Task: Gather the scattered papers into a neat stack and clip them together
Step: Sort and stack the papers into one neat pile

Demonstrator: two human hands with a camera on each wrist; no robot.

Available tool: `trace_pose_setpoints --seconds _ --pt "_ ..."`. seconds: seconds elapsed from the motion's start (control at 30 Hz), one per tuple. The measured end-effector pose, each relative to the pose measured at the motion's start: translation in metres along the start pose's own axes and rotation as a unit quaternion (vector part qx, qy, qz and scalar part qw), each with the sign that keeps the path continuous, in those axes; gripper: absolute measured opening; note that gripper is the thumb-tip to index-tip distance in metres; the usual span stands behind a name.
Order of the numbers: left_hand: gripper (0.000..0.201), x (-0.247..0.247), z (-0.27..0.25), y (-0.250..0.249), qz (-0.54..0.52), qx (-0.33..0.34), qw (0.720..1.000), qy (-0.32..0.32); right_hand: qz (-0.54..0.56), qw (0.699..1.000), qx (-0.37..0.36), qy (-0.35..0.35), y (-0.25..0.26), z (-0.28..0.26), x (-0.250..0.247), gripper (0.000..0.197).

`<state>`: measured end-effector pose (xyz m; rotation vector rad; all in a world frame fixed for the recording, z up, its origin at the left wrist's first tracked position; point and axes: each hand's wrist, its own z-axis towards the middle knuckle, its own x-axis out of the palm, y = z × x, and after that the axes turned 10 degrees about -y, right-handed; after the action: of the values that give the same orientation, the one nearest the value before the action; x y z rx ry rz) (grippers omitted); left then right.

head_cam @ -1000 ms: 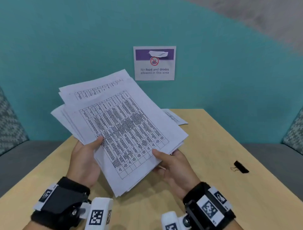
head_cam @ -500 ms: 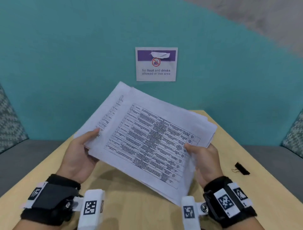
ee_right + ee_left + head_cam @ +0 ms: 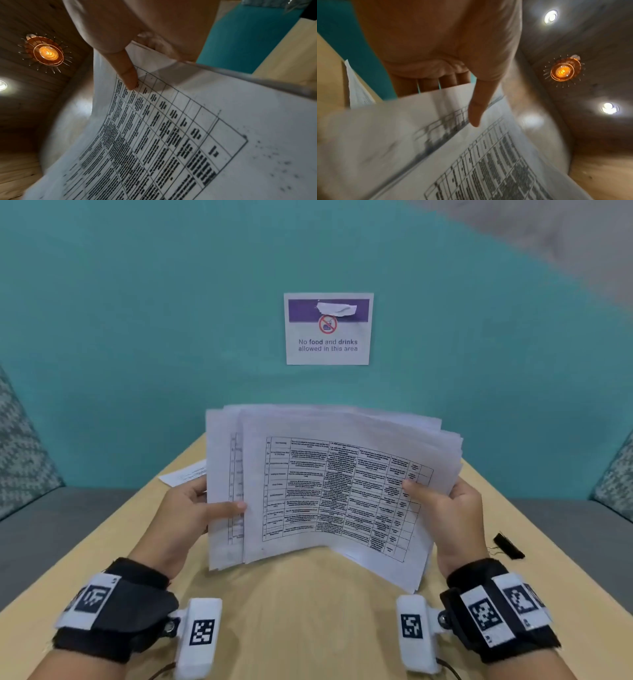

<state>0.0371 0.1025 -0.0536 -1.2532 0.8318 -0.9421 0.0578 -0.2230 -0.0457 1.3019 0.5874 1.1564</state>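
Observation:
A sheaf of printed papers (image 3: 329, 494) with tables is held up above the wooden table (image 3: 301, 625), edges uneven. My left hand (image 3: 191, 508) grips its left edge, thumb on top. My right hand (image 3: 442, 505) grips the right edge, thumb on the top sheet. The left wrist view shows my left hand (image 3: 467, 83) with the thumb over the papers (image 3: 436, 155) and the fingers behind. In the right wrist view my right hand (image 3: 137, 56) pinches the papers (image 3: 171, 135). One loose sheet (image 3: 185, 474) lies on the table at the far left. A black binder clip (image 3: 508, 546) lies to the right.
A teal wall (image 3: 137, 337) with a "No food and drinks" sign (image 3: 328, 328) closes the far end of the table. Grey benches with patterned cushions (image 3: 20, 446) flank both sides.
The sheaf has turned clockwise from a slanted hold to landscape, square to me, and dropped lower. My hands have moved apart to its left and right edges.

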Motion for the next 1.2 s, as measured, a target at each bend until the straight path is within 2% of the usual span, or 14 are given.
trace_pose_setpoints --seconds 0.2,0.43,0.6,0.77,0.9,0.97,1.07,1.2 --pt "0.038 0.009 -0.004 0.004 0.01 0.011 1.0 -0.015 -0.03 0.999 0.02 0.019 0.001 0.002 -0.003 0.03" --pt "0.037 0.008 -0.007 -0.003 -0.034 0.039 0.998 -0.036 -0.046 0.996 -0.071 0.031 0.011 -0.005 0.0 0.033" --pt "0.034 0.005 -0.003 -0.003 -0.048 0.038 0.997 -0.045 -0.056 0.998 -0.038 0.014 0.009 -0.002 -0.002 0.037" --pt "0.035 0.013 -0.01 -0.003 -0.029 0.033 0.999 0.003 -0.066 0.997 0.017 0.024 0.003 -0.001 0.001 0.029" --pt "0.037 0.013 -0.009 -0.004 -0.038 0.036 0.999 -0.014 -0.048 0.999 -0.015 -0.02 0.007 0.0 -0.001 0.028" --pt "0.04 0.012 -0.008 -0.004 -0.037 0.037 0.999 -0.006 -0.044 0.999 -0.011 -0.012 0.006 0.0 -0.001 0.03" --pt "0.045 0.018 -0.013 -0.005 -0.024 0.029 0.999 0.039 -0.072 0.997 0.018 0.027 0.003 -0.001 0.003 0.035" --pt "0.04 0.021 -0.014 -0.006 -0.045 0.02 0.999 0.01 -0.084 0.996 0.001 0.008 0.005 -0.002 0.002 0.031"
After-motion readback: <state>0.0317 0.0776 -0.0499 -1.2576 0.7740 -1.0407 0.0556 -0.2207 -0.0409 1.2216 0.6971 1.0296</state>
